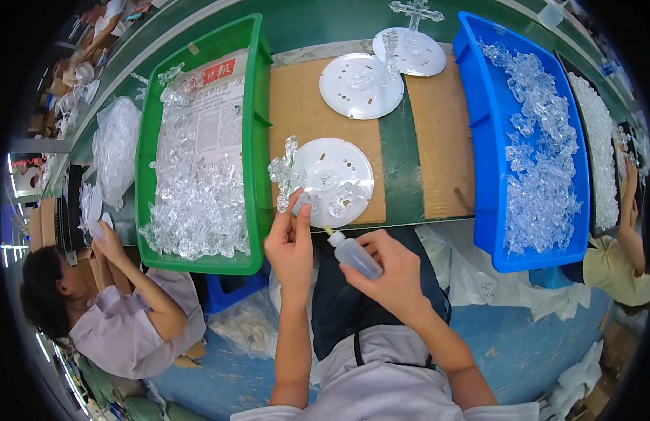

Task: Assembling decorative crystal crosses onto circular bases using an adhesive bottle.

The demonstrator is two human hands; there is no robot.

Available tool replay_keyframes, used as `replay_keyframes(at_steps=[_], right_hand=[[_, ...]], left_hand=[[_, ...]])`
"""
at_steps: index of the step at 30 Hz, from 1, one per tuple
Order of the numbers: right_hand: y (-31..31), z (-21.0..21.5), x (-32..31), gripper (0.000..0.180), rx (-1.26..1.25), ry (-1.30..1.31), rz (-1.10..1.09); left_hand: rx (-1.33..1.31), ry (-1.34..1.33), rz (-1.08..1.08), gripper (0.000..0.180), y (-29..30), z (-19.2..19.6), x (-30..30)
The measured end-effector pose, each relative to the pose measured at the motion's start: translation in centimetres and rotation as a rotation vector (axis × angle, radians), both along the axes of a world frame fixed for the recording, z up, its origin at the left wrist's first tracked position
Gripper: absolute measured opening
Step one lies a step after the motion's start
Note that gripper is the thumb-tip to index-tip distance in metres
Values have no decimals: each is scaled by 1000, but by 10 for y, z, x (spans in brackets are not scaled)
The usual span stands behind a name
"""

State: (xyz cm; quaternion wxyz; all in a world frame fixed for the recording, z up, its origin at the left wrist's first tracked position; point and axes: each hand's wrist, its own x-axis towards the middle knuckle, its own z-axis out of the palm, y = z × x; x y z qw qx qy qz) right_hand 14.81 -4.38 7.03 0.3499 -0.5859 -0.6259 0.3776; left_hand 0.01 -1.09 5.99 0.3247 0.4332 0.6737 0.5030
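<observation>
My left hand (290, 242) pinches a clear plastic cross (288, 167) by its lower end, upright above the table's near edge. In my right hand (395, 270) is a small translucent squeeze bottle (357, 257), tilted so its thin yellowish tip points up and left toward the left fingers. Just beyond both hands lies a round white disc (346, 156) with small holes and clear plastic pieces on it. Two more white discs, a middle one (339, 98) and a far one (427, 59), overlap farther back. Another clear cross (416, 12) stands by the far disc.
A green bin (257, 140) to the left holds newspaper and clear plastic pieces. The blue bin (483, 140) at right holds more. Cardboard sheets (437, 133) cover the green table. One co-worker (114, 323) sits at left, another (616, 266) at far right. A clear plastic bag (116, 151) lies left.
</observation>
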Motion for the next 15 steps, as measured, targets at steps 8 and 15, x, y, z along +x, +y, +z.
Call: replay_keyframes(at_steps=[8,15], right_hand=[[32,4,33,47,169,106,-163],[96,-26,46,45,333,55,-310]], left_hand=[[14,74,15,27,-3,-4,7],[-33,94,10,29,-2,-1,7]])
